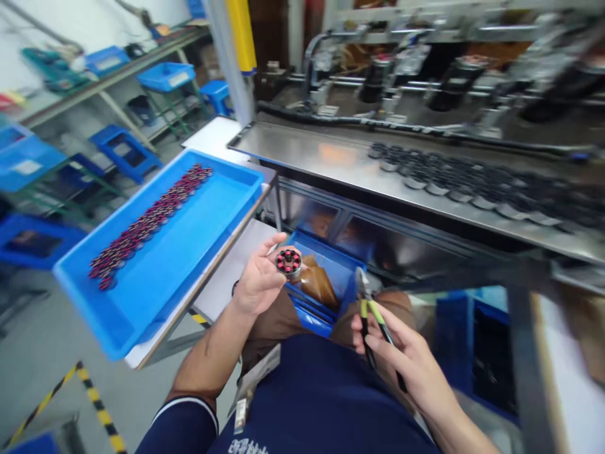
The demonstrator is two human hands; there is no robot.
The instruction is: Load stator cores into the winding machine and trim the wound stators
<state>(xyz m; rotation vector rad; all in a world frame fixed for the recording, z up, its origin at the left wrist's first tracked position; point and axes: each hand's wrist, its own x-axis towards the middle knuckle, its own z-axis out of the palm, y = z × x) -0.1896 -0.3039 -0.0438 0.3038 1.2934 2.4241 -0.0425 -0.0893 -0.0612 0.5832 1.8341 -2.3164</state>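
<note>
Between the thumb and fingers of my left hand [259, 280] is a round motor stator [288, 263], a ring with red-pink windings and black parts inside. Its open face is turned up toward me. My right hand [399, 353] grips a pair of cutting pliers [372, 315] with green and black handles, jaws pointing up and away. The pliers and the stator are apart. Below and between the hands, a blue bin [347, 268] holds a brown plastic-like bag or wrapping [317, 284].
A large blue tray [189, 252] on a table at left holds rows of similar red-and-black stators [151, 221]. Many dark round parts [463, 180] line the metal ledge [302, 142] of a machine ahead. At right stands another blue bin [454, 340]; blue stools [125, 151] stand at far left.
</note>
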